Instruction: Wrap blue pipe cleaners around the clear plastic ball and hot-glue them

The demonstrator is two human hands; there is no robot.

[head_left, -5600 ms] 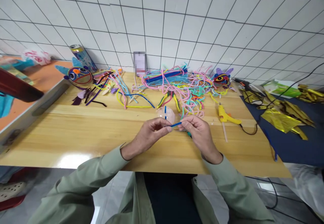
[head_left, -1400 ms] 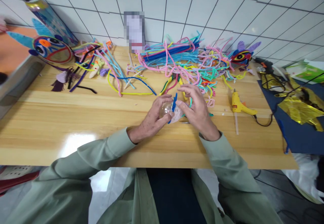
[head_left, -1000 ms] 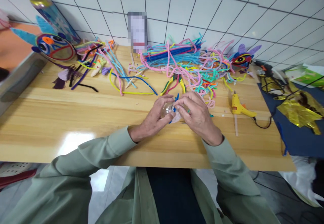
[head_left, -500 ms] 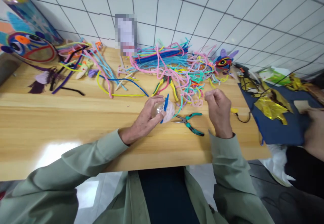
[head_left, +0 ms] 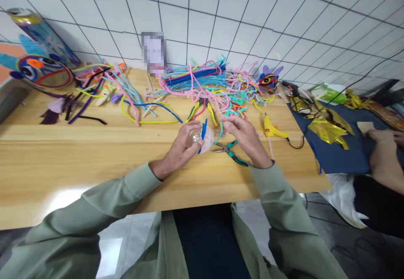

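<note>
My left hand (head_left: 179, 148) grips a round, clear ball (head_left: 195, 137) over the table, its thumb and fingers wrapped round the side. Blue pipe cleaner (head_left: 203, 132) stands across the ball, and a whitish patch covers its right part. From the ball's right side curves a teal pipe cleaner (head_left: 217, 139). My right hand (head_left: 248, 138) has its fingertips closed at the upper end of that teal piece. Just below the right hand lie teal-handled pliers (head_left: 229, 149), partly hidden by it. Yellow-handled pliers (head_left: 212, 114) rest behind the ball.
A heap of pipe cleaners (head_left: 195, 77) lies along the tiled wall. To the right stand a yellow glue gun (head_left: 273, 128) and a blue mat (head_left: 341, 152) with gold foil (head_left: 331, 129). Another person's hand (head_left: 383, 144) is at far right. A can (head_left: 47, 35) and a mask-like craft piece (head_left: 44, 72) stand left.
My right hand has moved left from beside the glue gun to the teal pipe cleaner, uncovering the glue gun. My left hand still holds the ball. The view has shifted slightly.
</note>
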